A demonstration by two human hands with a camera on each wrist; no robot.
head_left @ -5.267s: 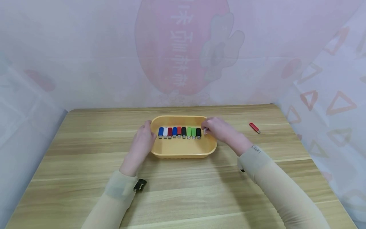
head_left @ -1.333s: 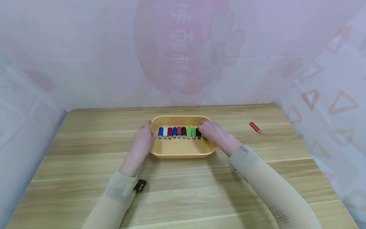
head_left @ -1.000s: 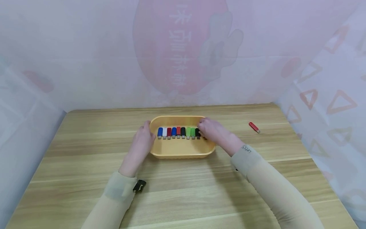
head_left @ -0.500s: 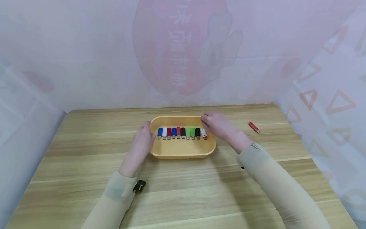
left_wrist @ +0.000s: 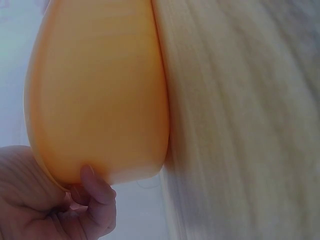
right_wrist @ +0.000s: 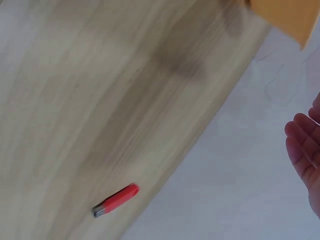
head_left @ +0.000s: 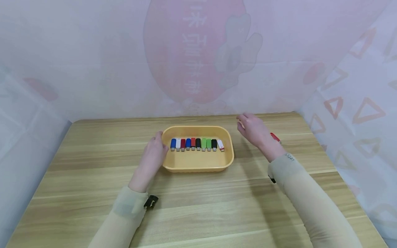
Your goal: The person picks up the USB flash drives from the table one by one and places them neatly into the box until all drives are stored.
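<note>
Since half a second ago, the right hand (head_left: 255,130) has left the tray and swung out to the tray's 3 o'clock side, empty; the white drive (head_left: 220,145) it was over now lies uncovered at the right end of the row.

From the head view, that hand hangs above the table (head_left: 93,151) with fingers loosely spread, holding nothing. The red USB drive (head_left: 275,137) lies on the bare wood just past it, at about 4 o'clock from the palm and partly hidden behind the wrist. What shows of it runs on a slant, from 10 o'clock to 4 o'clock. The right hand is far nearer to it than the left hand (head_left: 154,154), which grips the 9 o'clock rim of the yellow tray (head_left: 198,165), the tray lying between that hand and the drive. Inside the tray, a row of drives (head_left: 192,143) lies side by side, metal plugs toward the person.

The left wrist view shows the left hand (left_wrist: 60,205) with thumb and fingers curled round the tray (left_wrist: 100,100) rim, pinching it.

The right wrist view shows the red drive (right_wrist: 116,200) alone on the wood near the table edge, its metal plug at the lower-left end, the long axis running 8 o'clock to 2 o'clock in this picture. The right hand's fingers (right_wrist: 305,150) show at the 3 o'clock border, straight and relaxed, well apart from the drive. A corner of the tray (right_wrist: 285,15) sits at 1 o'clock.
</note>
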